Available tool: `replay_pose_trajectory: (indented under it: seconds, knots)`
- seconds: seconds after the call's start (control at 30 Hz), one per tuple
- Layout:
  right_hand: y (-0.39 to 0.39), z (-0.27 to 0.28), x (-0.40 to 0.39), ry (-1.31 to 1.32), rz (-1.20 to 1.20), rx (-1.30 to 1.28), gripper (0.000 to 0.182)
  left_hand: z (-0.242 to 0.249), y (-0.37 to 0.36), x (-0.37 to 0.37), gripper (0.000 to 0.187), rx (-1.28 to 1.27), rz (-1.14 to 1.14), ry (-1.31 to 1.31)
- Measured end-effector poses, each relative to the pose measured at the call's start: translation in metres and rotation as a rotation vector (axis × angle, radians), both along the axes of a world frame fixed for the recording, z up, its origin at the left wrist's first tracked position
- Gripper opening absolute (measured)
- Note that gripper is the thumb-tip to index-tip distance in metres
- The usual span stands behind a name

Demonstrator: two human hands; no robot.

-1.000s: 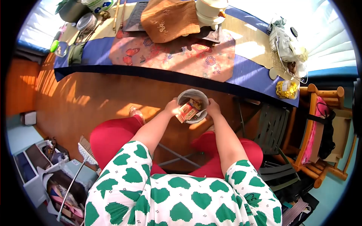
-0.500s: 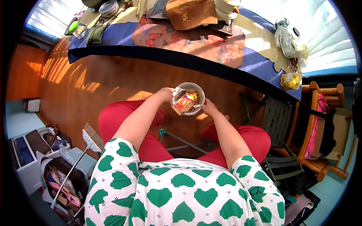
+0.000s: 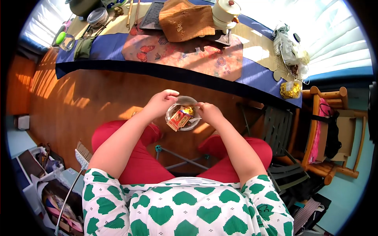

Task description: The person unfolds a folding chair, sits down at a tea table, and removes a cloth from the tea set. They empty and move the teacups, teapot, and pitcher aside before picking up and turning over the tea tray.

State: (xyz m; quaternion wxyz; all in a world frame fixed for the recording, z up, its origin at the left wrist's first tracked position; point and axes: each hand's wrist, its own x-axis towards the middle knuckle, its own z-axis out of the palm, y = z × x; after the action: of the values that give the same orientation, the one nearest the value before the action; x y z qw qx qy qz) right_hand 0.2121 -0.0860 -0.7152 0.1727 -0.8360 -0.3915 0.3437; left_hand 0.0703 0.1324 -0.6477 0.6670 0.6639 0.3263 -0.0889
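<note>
A small round bin (image 3: 186, 100) lined with thin clear plastic is below my hands, between my knees. Inside it lie a red and cream printed carton (image 3: 179, 120) and a shiny yellow wrapper (image 3: 188, 110). My left hand (image 3: 161, 104) is over the bin's left rim, thumb and fingers apart, holding nothing that I can see. At the right rim, the fingers of my right hand (image 3: 210, 113) are pinched together on the edge of the plastic liner (image 3: 195, 119). The lower part of the bin is hidden from above.
Ahead stands a table with a blue cloth (image 3: 94, 51), bearing a white pot (image 3: 225, 11), an orange cloth (image 3: 185, 21) and a jar of yellow pieces (image 3: 290, 90). A folding chair (image 3: 278, 126) is at right; a broom (image 3: 82, 159) and storage boxes are at left.
My left hand has let go of the left rim and lifted above it. My right hand has shifted up along the right rim. The view has moved slightly.
</note>
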Motion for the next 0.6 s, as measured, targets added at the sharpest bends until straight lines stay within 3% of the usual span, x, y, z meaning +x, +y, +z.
replay_pose_trajectory:
  seconds: [0.07, 0.17, 0.27, 0.33, 0.37, 0.4, 0.47, 0.5, 0.53, 0.6]
  knots:
    - [0.003, 0.04, 0.011, -0.095, 0.02, 0.095, 0.03, 0.017, 0.014, 0.011, 0.032, 0.066, -0.037, 0.025]
    - [0.002, 0.087, 0.036, -0.177, 0.012, 0.285, 0.021, 0.013, 0.035, 0.025, 0.03, 0.023, 0.106, -0.125]
    - [0.0, 0.111, 0.061, -0.229, -0.136, 0.413, 0.013, 0.049, 0.03, 0.04, 0.019, 0.277, 0.231, -0.132]
    - [-0.001, 0.106, 0.076, -0.235, -0.306, 0.587, 0.009, 0.065, 0.031, 0.045, 0.023, 0.999, 0.038, -0.195]
    - [-0.003, 0.108, 0.087, -0.393, -0.28, 0.711, 0.007, 0.066, 0.032, 0.047, 0.025, 1.144, 0.015, -0.272]
    - [-0.01, 0.114, 0.097, -0.405, -0.312, 0.654, 0.013, 0.065, 0.035, 0.049, 0.027, 1.288, -0.007, -0.352]
    - [-0.024, 0.11, 0.131, -0.672, -0.23, 0.693, 0.026, 0.048, 0.043, 0.049, 0.039, 1.23, -0.055, -0.375]
    - [-0.039, 0.094, 0.149, -0.745, -0.207, 0.544, 0.042, 0.037, 0.044, 0.048, 0.044, 1.248, -0.066, -0.342]
    - [-0.052, 0.08, 0.158, -0.685, -0.279, 0.372, 0.051, 0.029, 0.043, 0.047, 0.049, 1.267, -0.075, -0.305]
    - [-0.069, 0.061, 0.166, -0.579, -0.187, 0.324, 0.053, 0.032, 0.037, 0.053, 0.056, 1.306, -0.192, -0.295]
